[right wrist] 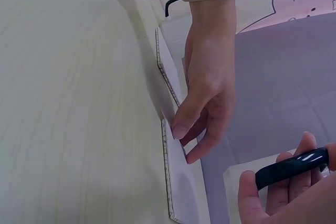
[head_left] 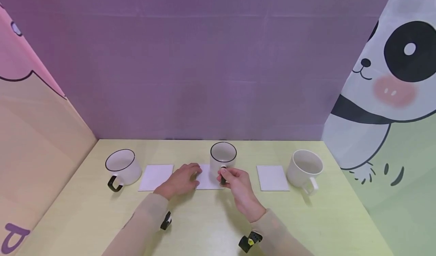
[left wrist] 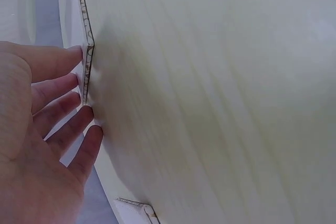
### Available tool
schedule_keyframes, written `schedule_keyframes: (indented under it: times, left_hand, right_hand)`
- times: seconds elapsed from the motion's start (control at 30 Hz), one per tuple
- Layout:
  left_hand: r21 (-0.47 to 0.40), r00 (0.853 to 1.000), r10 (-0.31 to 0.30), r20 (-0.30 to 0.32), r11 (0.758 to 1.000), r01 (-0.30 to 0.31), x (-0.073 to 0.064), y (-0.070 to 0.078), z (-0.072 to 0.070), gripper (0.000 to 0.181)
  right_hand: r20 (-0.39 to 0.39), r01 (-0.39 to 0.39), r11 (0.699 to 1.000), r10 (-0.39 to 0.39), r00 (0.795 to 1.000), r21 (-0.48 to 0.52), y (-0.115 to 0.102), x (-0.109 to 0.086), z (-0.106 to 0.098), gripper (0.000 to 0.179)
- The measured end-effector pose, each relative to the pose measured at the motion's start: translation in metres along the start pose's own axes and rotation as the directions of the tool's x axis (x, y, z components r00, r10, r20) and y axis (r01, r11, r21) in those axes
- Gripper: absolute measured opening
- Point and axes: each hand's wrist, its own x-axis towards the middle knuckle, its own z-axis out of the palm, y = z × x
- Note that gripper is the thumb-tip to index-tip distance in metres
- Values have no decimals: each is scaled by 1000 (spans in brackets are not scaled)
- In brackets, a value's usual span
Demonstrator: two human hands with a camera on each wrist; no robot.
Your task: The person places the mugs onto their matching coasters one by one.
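One plain purple fabric backdrop (head_left: pixel 211 66) spanned the rear, flanked by two printed side panels: a pink-and-cream left panel (head_left: pixel 37 135) with dark outlines and a pale right panel (head_left: pixel 402 150) bearing one black-and-white cartoon panda. Below lay one pale yellow wood-grain tabletop (head_left: pixel 197 225).

Two forearms in beige sleeves (head_left: pixel 143 220) reached over it. The left hand (head_left: pixel 184 178) had its fingers spread, tips at the near-left edge of the middle card, the thumb touching it. The right hand (head_left: pixel 240 189) pinched the glossy black handle (head_left: pixel 223 180) of the middle mug between thumb and fingers.

There were three mugs: a white round black-rimmed left mug (head_left: pixel 126 170) with a black handle, a white round black-rimmed middle mug (head_left: pixel 223 155), and an all-white round right mug (head_left: pixel 303 170). The middle mug was over the right part of the middle card; whether its base touched could not be told.

Three flat white square cards with ribbed edges lay in a row: left card (head_left: pixel 154 176), middle card (head_left: pixel 206 180), right card (head_left: pixel 272 178).

Two small black wrist devices (head_left: pixel 166 221) showed, the right one carrying a yellow label (head_left: pixel 251 242), unreadable. One purple letter-like mark (head_left: pixel 15 237) stood low on the left panel; no brand could be read.
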Motion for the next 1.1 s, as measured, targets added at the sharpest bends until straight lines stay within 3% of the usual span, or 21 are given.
schedule_keyframes:
  times: [1.1]
  left_hand:
    - [-15,1000,20,-16,1000,-20,1,-2,0,38]
  right_hand:
    - [27,4,1000,-4,1000,-9,5,4,14,27]
